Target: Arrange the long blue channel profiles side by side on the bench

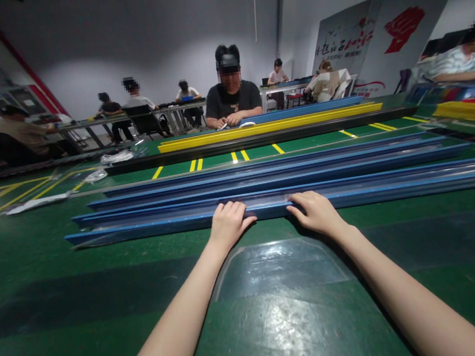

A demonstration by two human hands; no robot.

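A long blue channel strip (174,226) lies across the green table, nearest to me among several blue strips. My left hand (230,221) grips its near edge, with the fingers bent over the top and the thumb on the near side. To the right, my right hand (314,210) holds the same strip in a like way, its fingers over the edge. A short stretch of blue strip shows between the two hands. The undersides of my fingers are hidden. On the table between my forearms lies a clear plastic sheet (277,263).
More blue strips (272,179) lie just beyond. Farther back are a black strip (301,132) and a yellow strip (270,128), with a seated person (232,94) behind them. Clear wrapping (116,157) lies at the back left, a dark flat object (463,135) at the right.
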